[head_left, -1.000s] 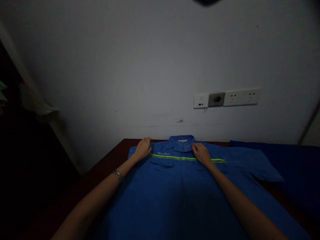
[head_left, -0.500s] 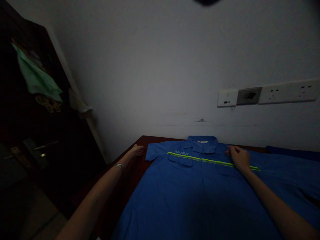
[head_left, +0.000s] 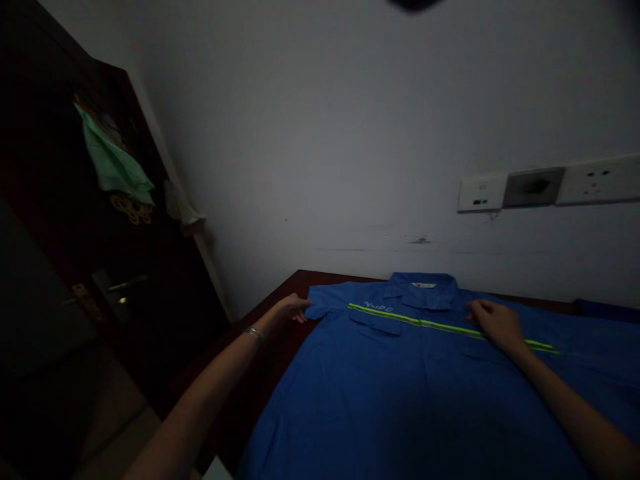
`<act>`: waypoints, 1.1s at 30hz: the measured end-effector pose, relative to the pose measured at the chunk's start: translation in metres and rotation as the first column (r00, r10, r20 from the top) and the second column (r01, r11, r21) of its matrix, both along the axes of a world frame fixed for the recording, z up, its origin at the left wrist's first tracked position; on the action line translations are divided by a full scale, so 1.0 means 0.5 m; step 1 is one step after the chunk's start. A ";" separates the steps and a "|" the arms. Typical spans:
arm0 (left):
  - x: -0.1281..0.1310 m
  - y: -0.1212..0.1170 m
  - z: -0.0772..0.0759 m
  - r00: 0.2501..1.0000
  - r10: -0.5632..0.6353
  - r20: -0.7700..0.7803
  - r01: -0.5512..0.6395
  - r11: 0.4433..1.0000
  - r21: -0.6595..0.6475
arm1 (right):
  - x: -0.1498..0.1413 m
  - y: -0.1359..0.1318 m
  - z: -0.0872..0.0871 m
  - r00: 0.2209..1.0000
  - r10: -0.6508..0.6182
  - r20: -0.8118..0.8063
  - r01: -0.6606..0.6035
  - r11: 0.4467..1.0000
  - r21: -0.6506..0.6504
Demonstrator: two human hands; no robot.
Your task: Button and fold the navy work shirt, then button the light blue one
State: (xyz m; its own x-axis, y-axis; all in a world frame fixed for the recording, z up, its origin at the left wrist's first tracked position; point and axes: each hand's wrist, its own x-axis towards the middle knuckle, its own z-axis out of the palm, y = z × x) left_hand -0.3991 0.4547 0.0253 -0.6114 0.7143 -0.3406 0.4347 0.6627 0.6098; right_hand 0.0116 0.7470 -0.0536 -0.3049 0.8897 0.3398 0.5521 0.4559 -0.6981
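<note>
A blue short-sleeved work shirt lies spread front side up, its collar towards the wall. A yellow-green stripe crosses its chest, below pale lettering. My left hand, with a bracelet on the wrist, is at the cuff of the left-hand sleeve. Its thumb and forefinger pinch the cuff edge while the other fingers hang below. On the other side of the collar, my right hand rests over the upper chest with curled fingers, their tips closed on the cloth near the shoulder.
The dark red tabletop meets a white wall. Wall sockets sit above the right side. Darker blue cloth lies at the far right. To the left is a dark door with a green cloth hanging on it.
My left hand has closed the gap to the sleeve and now pinches its cuff. My right hand stays near the same shoulder. The view has turned slightly left.
</note>
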 end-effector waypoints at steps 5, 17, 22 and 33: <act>0.009 -0.006 -0.015 0.963 0.169 0.209 -0.182 0.983 0.041 | -0.004 0.006 -0.004 0.998 0.040 0.044 -0.038 0.998 -0.055; 0.053 0.004 -0.040 0.943 0.289 0.166 -0.327 0.899 0.293 | -0.005 0.008 -0.009 0.998 0.054 0.027 -0.052 0.997 -0.057; 0.073 0.051 -0.008 0.953 0.302 0.009 -0.273 0.848 0.454 | -0.006 0.003 -0.009 1.000 0.020 0.003 -0.020 1.000 -0.013; 0.296 0.132 0.000 0.156 -0.615 -0.773 0.795 0.542 -0.271 | -0.073 -0.053 0.047 0.969 0.132 -0.210 -0.154 0.984 -0.090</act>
State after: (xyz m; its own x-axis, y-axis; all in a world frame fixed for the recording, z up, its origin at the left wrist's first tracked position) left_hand -0.2509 0.5207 0.0253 0.2734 0.9582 0.0841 0.9520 -0.2570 -0.1660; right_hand -0.0249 0.7207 -0.0299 -0.3660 0.8758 0.3148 0.3290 0.4382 -0.8365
